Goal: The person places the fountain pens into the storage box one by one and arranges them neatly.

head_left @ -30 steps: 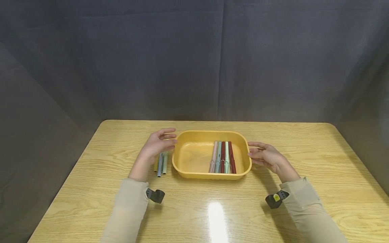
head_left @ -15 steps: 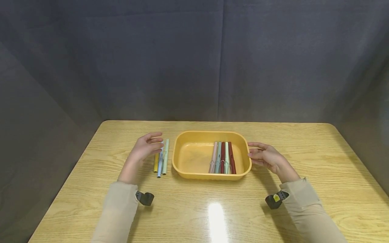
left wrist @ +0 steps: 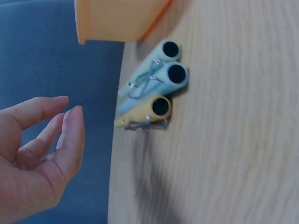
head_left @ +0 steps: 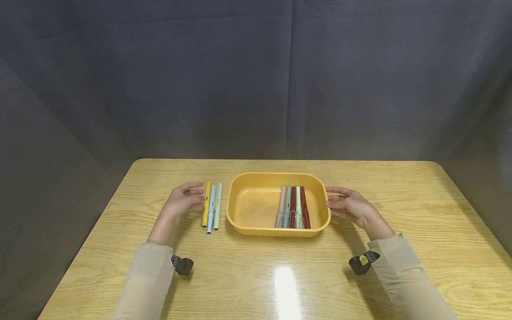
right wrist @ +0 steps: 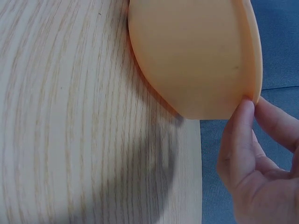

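Observation:
A yellow rectangular tray (head_left: 256,232) stands at mid-table, with several capped pens lying side by side in its right half: pink, grey-green, dark red and mint. My right hand (head_left: 352,209) is at the tray's right end, pinching its rim between thumb and finger in the right wrist view. Left of the tray, a yellow pen (head_left: 206,204), a light blue pen (head_left: 211,211) and a pale green pen (head_left: 218,206) lie close together on the table. My left hand (head_left: 182,202) hovers just left of the yellow pen, fingers loosely bent, nothing between them.
The wooden table (head_left: 240,271) has a bright light reflection near its front. A dark grey curtain (head_left: 224,89) hangs behind it and along the sides. Each wrist carries a small black camera (head_left: 184,266).
My left hand has moved left, from the tray's left rim across the loose pens, uncovering all three of them. The right hand and the tray have stayed where they were.

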A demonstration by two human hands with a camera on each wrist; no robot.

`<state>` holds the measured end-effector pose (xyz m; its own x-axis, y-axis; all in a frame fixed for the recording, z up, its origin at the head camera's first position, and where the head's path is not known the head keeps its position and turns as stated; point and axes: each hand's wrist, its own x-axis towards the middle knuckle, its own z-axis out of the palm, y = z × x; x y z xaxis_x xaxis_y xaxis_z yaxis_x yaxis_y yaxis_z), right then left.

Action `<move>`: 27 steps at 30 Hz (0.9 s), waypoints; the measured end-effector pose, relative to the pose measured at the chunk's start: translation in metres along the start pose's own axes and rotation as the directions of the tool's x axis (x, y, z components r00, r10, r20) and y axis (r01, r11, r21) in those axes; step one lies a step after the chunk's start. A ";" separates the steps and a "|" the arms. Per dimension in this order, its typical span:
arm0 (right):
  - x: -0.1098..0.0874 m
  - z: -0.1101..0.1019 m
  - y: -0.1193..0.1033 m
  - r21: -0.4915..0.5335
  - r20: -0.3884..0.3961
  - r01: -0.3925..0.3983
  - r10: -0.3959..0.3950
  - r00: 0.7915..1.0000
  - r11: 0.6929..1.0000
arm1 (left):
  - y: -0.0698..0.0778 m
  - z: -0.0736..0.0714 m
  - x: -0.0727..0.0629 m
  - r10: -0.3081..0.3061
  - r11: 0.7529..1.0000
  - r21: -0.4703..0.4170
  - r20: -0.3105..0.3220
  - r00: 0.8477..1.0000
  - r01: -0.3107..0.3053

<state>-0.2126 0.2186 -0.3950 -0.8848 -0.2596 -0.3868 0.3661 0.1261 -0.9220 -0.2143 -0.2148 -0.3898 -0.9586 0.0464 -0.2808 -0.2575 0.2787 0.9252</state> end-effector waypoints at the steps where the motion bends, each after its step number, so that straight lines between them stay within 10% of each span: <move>1: 0.000 0.000 0.000 0.001 0.002 0.002 -0.002 1.000 1.000 | -0.001 -0.001 0.000 -0.003 1.000 0.006 0.001 1.000 0.003; 27: 0.000 0.000 0.001 0.042 0.007 0.003 -0.003 1.000 0.999 | -0.033 -0.005 0.006 -0.086 0.993 0.079 0.018 0.996 0.084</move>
<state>-0.2123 0.2186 -0.3955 -0.8840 -0.2667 -0.3839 0.3751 0.0853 -0.9231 -0.2120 -0.2289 -0.4211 -0.9306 0.0398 -0.3639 -0.3270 0.3564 0.8752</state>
